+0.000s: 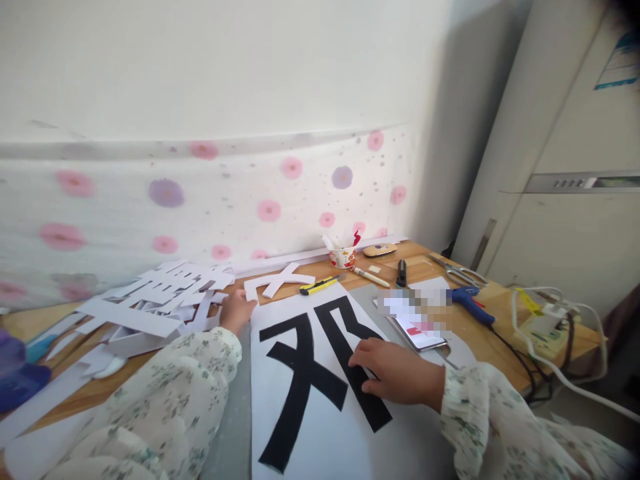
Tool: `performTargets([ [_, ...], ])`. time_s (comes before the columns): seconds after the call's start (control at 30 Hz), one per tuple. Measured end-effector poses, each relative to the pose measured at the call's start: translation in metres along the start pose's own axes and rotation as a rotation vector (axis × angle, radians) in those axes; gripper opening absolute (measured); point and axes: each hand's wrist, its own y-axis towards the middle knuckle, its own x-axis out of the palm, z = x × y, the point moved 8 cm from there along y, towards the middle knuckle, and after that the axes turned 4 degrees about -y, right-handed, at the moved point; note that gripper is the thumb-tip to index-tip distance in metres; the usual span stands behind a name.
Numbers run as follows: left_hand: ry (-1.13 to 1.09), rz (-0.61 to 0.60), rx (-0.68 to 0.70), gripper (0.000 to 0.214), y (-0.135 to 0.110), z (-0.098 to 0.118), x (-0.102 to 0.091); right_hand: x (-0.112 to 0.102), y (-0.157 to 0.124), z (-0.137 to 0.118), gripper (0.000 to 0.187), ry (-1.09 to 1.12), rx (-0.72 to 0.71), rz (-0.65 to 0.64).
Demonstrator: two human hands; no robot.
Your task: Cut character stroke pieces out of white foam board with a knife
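A white sheet [330,427] printed with a large black character lies on the wooden table in front of me. My right hand [395,373] rests flat on the sheet's right part, fingers stretched over the black strokes. My left hand [236,311] reaches to the sheet's top left corner, fingertips touching a white cut-out piece [280,280] that lies just beyond the sheet. Whether its fingers grip that piece is unclear. Both arms wear floral sleeves.
A pile of white cut-out shapes [155,300] lies at the left. Behind the sheet are a yellow utility knife [317,285], a cup of tools [343,253], a pen [371,277] and scissors [457,270]. A blue glue gun [473,303], a phone [420,330] and a power strip [547,320] sit right.
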Motion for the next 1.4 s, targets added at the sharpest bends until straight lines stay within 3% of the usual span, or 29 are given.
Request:
performTargets([
  [0.23, 0.391, -0.158, 0.232, 0.030, -0.011, 0.024, 0.021, 0.003, -0.002, -0.007, 0.037, -0.067, -0.040, 0.002],
  [0.43, 0.597, -0.146, 0.349, 0.034, -0.030, 0.043, 0.017, 0.001, -0.004, -0.010, 0.036, -0.111, -0.038, -0.010],
  [0.5, 0.629, -0.191, 0.403, 0.036, -0.045, 0.051, 0.020, 0.002, -0.009, -0.015, 0.040, -0.136, -0.053, -0.038],
  [0.63, 0.637, -0.372, 0.473, 0.037, -0.087, 0.053, 0.028, 0.018, -0.026, -0.032, 0.073, -0.202, -0.131, -0.095],
  [0.73, 0.616, -0.491, 0.468, 0.048, -0.120, 0.042, 0.025, 0.040, -0.039, -0.047, 0.108, -0.293, -0.193, -0.089],
  [0.8, 0.596, -0.534, 0.454, 0.056, -0.137, 0.033, 0.020, 0.054, -0.045, -0.054, 0.119, -0.375, -0.190, -0.065],
  [0.83, 0.584, -0.545, 0.449, 0.058, -0.143, 0.029, 0.017, 0.059, -0.047, -0.056, 0.114, -0.417, -0.179, -0.039],
  [0.97, 0.517, -0.556, 0.432, 0.057, -0.150, 0.017, 0.007, 0.058, -0.052, -0.071, 0.065, -0.522, -0.184, 0.124],
  [1.1, 0.420, -0.551, 0.408, 0.048, -0.143, 0.014, -0.002, 0.043, -0.058, -0.078, 0.064, -0.390, -0.239, 0.164],
  [1.27, 0.292, -0.468, 0.325, 0.039, -0.133, 0.020, -0.018, 0.011, -0.062, -0.042, 0.043, -0.079, 0.019, 0.187],
  [1.4, 0.160, -0.360, 0.171, 0.045, -0.122, 0.017, -0.031, -0.030, -0.074, -0.006, 0.036, 0.109, 0.172, 0.390],
])
